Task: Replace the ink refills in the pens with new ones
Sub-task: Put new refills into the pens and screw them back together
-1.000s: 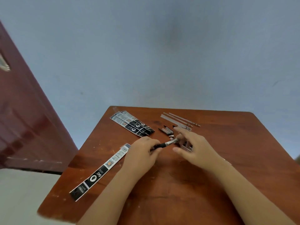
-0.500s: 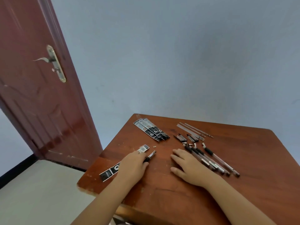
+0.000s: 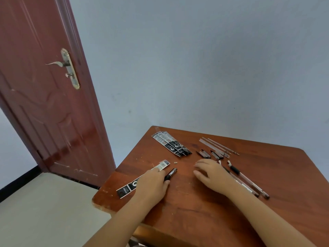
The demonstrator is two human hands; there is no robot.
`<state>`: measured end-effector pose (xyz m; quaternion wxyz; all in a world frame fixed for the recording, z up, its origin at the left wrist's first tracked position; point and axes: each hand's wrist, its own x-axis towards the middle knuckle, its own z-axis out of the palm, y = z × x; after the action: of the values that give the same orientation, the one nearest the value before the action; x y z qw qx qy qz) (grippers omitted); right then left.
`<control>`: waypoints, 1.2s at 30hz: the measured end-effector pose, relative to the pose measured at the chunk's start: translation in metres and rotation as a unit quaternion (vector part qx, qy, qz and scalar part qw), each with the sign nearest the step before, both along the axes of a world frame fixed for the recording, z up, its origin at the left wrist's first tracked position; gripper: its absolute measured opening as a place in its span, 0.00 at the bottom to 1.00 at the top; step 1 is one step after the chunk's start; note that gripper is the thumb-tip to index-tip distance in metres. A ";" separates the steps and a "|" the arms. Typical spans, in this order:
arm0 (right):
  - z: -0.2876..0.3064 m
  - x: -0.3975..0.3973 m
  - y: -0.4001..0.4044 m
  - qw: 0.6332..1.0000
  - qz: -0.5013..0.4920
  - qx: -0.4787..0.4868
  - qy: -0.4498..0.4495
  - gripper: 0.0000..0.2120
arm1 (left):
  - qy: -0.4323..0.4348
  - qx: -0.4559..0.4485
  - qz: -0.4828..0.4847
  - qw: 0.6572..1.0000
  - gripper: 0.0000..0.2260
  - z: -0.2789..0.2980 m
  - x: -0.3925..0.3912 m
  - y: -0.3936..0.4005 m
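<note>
While our left hand (image 3: pixel 151 182) curls round a black pen piece (image 3: pixel 170 174) on the wooden table (image 3: pixel 267 207), our right hand (image 3: pixel 212 173) lies flat with fingers relaxed, holding nothing. Two pens (image 3: pixel 249 182) lie just right of that hand, loose refills (image 3: pixel 216 146) near the far edge, and packaged refills (image 3: pixel 171 143) beside them.

bare wood between hands (image 3: pixel 181 177) — pens (image 3: pixel 247 179) right

You've got 2 hands (image 3: pixel 153 182) down, 1 loose wrapper (image 3: pixel 142 179) at 9 o'clock, a stack of refill packs (image 3: pixel 171 143) at 12; pen and refill counts unclear.
</note>
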<state>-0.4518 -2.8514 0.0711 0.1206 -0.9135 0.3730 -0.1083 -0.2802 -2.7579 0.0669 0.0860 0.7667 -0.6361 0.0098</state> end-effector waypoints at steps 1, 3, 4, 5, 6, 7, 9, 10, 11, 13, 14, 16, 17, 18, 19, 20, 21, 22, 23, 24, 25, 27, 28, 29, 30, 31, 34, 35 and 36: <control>0.005 0.006 -0.005 1.000 -0.010 -0.010 -0.009 0.17 | 0.002 -0.015 -0.004 1.000 0.15 0.001 0.002 0.000; 0.015 0.023 -0.019 0.999 -0.034 -0.023 -0.023 0.15 | 0.022 -0.053 -0.001 0.998 0.17 0.004 0.011 0.000; 0.019 0.033 -0.026 0.998 -0.051 -0.025 -0.030 0.14 | 0.033 -0.068 0.004 0.997 0.18 0.006 0.019 -0.002; 0.021 0.043 -0.035 0.996 -0.070 -0.024 -0.039 0.14 | 0.037 -0.070 0.008 0.997 0.19 0.006 0.028 -0.006; 0.023 0.054 -0.043 0.995 -0.091 -0.020 -0.044 0.14 | 0.035 -0.058 0.011 0.998 0.20 0.006 0.038 -0.011; 0.022 0.064 -0.052 0.993 -0.110 -0.016 -0.043 0.14 | 0.032 -0.033 0.013 0.999 0.21 0.005 0.050 -0.017; 0.018 0.082 -0.066 0.988 -0.150 -0.004 -0.032 0.15 | 0.044 0.030 0.027 0.998 0.23 0.005 0.070 -0.031; 0.015 0.089 -0.072 0.984 -0.173 0.006 -0.030 0.16 | 0.051 0.053 0.033 0.997 0.23 0.004 0.079 -0.037; 0.011 0.094 -0.076 0.980 -0.196 0.017 -0.028 0.17 | 0.053 0.072 0.036 0.995 0.23 0.004 0.087 -0.044; 0.002 0.100 -0.082 0.974 -0.227 0.022 -0.003 0.18 | 0.058 0.106 0.035 0.992 0.23 0.000 0.096 -0.054; -0.001 0.101 -0.084 0.972 -0.232 0.017 0.017 0.19 | 0.061 0.123 0.032 0.990 0.23 -0.003 0.099 -0.057; -0.004 0.102 -0.087 0.970 -0.238 0.007 0.042 0.18 | 0.060 0.140 0.028 0.988 0.24 -0.010 0.100 -0.061; -0.005 0.103 -0.087 0.970 -0.240 0.005 0.046 0.17 | 0.058 0.137 0.027 0.988 0.24 -0.014 0.100 -0.062; -0.005 0.104 -0.088 0.969 -0.243 0.006 0.047 0.16 | 0.055 0.131 0.028 0.989 0.24 -0.017 0.100 -0.062; -0.006 0.105 -0.088 0.968 -0.248 0.007 0.046 0.15 | 0.054 0.124 0.029 0.990 0.24 -0.019 0.100 -0.062; -0.007 0.106 -0.088 0.966 -0.255 0.010 0.042 0.14 | 0.053 0.119 0.030 0.991 0.24 -0.021 0.100 -0.062; -0.007 0.106 -0.088 0.964 -0.262 0.013 0.036 0.13 | 0.053 0.115 0.031 0.991 0.24 -0.022 0.100 -0.062; -0.008 0.107 -0.087 0.963 -0.269 0.017 0.028 0.12 | 0.054 0.113 0.031 0.992 0.24 -0.023 0.100 -0.061; -0.008 0.108 -0.087 0.962 -0.273 0.018 0.021 0.12 | 0.055 0.113 0.031 0.992 0.24 -0.023 0.100 -0.061; -0.009 0.109 -0.087 0.962 -0.271 0.014 0.019 0.11 | 0.056 0.112 0.031 0.992 0.24 -0.023 0.100 -0.061; -0.010 0.110 -0.087 0.964 -0.264 0.006 0.023 0.10 | 0.057 0.111 0.030 0.992 0.24 -0.022 0.100 -0.060; -0.009 0.112 -0.085 0.967 -0.251 -0.009 0.033 0.11 | 0.059 0.108 0.031 0.992 0.24 -0.021 0.100 -0.060; -0.009 0.112 -0.085 0.969 -0.246 -0.009 0.033 0.11 | 0.061 0.106 0.031 0.992 0.24 -0.020 0.100 -0.060; -0.009 0.112 -0.086 0.969 -0.244 -0.006 0.031 0.11 | 0.062 0.105 0.030 0.992 0.24 -0.020 0.101 -0.060; -0.008 0.111 -0.086 0.970 -0.243 -0.004 0.029 0.11 | 0.063 0.105 0.030 0.992 0.24 -0.019 0.101 -0.061; -0.008 0.110 -0.086 0.970 -0.242 -0.003 0.027 0.10 | 0.063 0.105 0.030 0.992 0.24 -0.018 0.101 -0.061; -0.009 0.110 -0.088 0.970 -0.244 0.000 0.010 0.09 | 0.064 0.102 0.031 0.992 0.24 -0.018 0.100 -0.061; -0.009 0.110 -0.087 0.969 -0.247 0.000 0.006 0.08 | 0.064 0.101 0.032 0.992 0.24 -0.018 0.099 -0.060; -0.008 0.111 -0.087 0.968 -0.251 -0.001 0.002 0.08 | 0.065 0.100 0.032 0.992 0.24 -0.019 0.099 -0.060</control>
<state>-0.3411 -2.9385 0.0626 0.0880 -0.7910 0.5906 -0.1331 -0.1812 -2.8177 0.0477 0.0495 0.7906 -0.6019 -0.1009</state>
